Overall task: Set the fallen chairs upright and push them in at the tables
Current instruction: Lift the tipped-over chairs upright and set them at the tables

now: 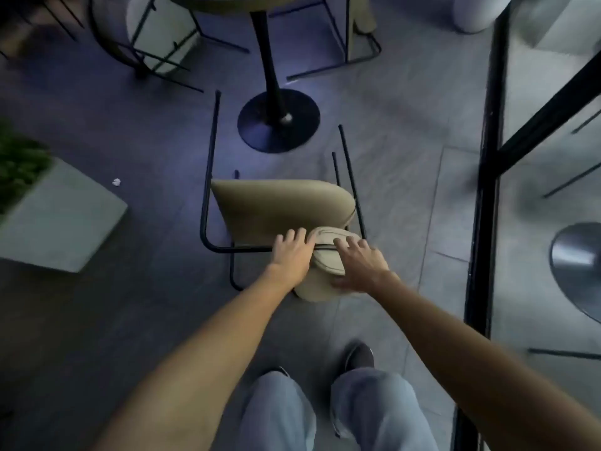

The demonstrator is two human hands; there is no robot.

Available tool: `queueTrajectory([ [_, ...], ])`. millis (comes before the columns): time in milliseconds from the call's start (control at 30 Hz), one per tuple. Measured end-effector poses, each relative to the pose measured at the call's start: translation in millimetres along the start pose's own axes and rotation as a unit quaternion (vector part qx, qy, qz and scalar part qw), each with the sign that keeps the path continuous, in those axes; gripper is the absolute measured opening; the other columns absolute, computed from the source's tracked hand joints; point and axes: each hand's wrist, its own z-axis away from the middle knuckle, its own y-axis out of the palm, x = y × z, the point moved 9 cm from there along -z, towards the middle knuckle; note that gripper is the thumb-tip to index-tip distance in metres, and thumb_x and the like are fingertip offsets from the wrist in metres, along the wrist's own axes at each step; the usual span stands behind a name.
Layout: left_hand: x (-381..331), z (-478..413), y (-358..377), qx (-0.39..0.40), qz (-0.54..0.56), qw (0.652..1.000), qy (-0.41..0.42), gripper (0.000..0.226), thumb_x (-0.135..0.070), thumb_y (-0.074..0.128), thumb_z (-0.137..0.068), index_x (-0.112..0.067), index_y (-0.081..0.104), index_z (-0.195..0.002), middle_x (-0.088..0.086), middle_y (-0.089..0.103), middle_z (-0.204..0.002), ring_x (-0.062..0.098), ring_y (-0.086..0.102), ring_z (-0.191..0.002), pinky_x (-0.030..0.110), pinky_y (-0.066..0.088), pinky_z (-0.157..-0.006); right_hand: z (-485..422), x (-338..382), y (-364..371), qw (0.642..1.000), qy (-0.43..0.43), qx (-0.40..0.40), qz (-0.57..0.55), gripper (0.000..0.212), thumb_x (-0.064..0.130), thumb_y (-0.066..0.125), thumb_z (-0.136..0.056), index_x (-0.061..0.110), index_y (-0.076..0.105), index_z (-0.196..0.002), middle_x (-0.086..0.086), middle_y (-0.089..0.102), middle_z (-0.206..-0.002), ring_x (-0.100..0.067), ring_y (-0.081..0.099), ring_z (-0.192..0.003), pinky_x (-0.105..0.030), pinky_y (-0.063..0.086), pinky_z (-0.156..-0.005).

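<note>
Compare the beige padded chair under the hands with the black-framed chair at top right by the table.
The beige padded chair lies tipped over, legs toward the table base; the black-framed chair stands on its legs. The left hand and right hand hold the beige chair; none touches the other. Both have thin black frames.

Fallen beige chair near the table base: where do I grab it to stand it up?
Grip the backrest, coming from the near side. The chair lies with its legs pointing away toward the table base, so lifting that near end should pivot it onto them.
</note>
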Motion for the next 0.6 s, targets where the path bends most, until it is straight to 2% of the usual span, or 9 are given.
queueTrajectory([
  [133, -8.7, -22.8, 46.2, 0.013, -0.027, 1.0, 0.002, 0.069, -0.015, 0.062, -0.091, -0.021, 0.029, -0.151, 0.008, 0.043, -0.139, 0.032, 0.046, -0.123, 0.045, 0.042, -0.092, -37.1, 3.2, 41.9, 1.0, -0.006, 0.0, 0.008, 0.1, 0.055, 0.074, -0.072, 0.015, 0.023, -0.147, -0.014, 0.042, -0.139, -0.037, 0.047, -0.126, -0.049, 0.049, -0.091],
  [233, -14.4, -35.0, 72.5, 0.011, -0.021, 1.0, 0.009, 0.068, -0.014, 0.057, -0.095, -0.018, 0.024, -0.155, 0.007, 0.036, -0.151, 0.033, 0.04, -0.131, 0.048, 0.038, -0.101, -58.7, 6.3, 72.1, 1.0, -0.011, 0.006, -0.018, 0.098, 0.042, 0.072, -0.077, 0.012, 0.017, -0.152, -0.016, 0.039, -0.142, -0.037, 0.042, -0.129, -0.047, 0.049, -0.089],
  [333, -23.0, -42.0, 85.3, -0.019, -0.006, 1.0, 0.01, 0.07, -0.011, 0.052, -0.098, -0.011, 0.016, -0.157, 0.009, 0.021, -0.163, 0.033, 0.025, -0.145, 0.05, 0.025, -0.116, -72.6, 5.9, 85.2, 1.0, -0.004, -0.017, -0.002, 0.087, 0.033, 0.067, -0.081, 0.009, 0.022, -0.151, -0.015, 0.042, -0.139, -0.036, 0.039, -0.129, -0.046, 0.051, -0.088],
  [400, -27.9, -50.4, 88.1, -0.034, 0.009, 0.999, 0.014, 0.069, -0.013, 0.052, -0.099, -0.007, 0.016, -0.157, 0.011, 0.016, -0.165, 0.032, 0.019, -0.149, 0.047, 0.023, -0.119, -83.5, 7.4, 93.5, 0.999, -0.002, -0.021, 0.035, 0.08, 0.035, 0.066, -0.082, 0.005, 0.03, -0.147, -0.017, 0.045, -0.136, -0.038, 0.041, -0.126, -0.049, 0.049, -0.091],
  [500, -30.9, -63.9, 92.3, -0.046, 0.008, 0.999, 0.02, 0.071, -0.015, 0.056, -0.097, -0.003, 0.018, -0.157, 0.014, 0.019, -0.164, 0.031, 0.02, -0.15, 0.043, 0.03, -0.115, -96.9, 10.4, 105.2, 0.991, -0.016, -0.023, 0.132, 0.077, 0.032, 0.059, -0.087, -0.005, 0.03, -0.147, -0.023, 0.047, -0.134, -0.042, 0.045, -0.121, -0.052, 0.043, -0.098],
  [600, -30.7, -70.4, 92.6, -0.071, -0.002, 0.997, 0.024, 0.064, -0.011, 0.062, -0.092, -0.004, 0.037, -0.151, 0.015, 0.038, -0.156, 0.029, 0.038, -0.143, 0.039, 0.043, -0.105, -100.9, 7.1, 106.2, 0.988, -0.014, -0.031, 0.151, 0.074, 0.027, 0.057, -0.089, -0.008, 0.028, -0.147, -0.024, 0.048, -0.131, -0.045, 0.046, -0.123, -0.053, 0.044, -0.095],
])
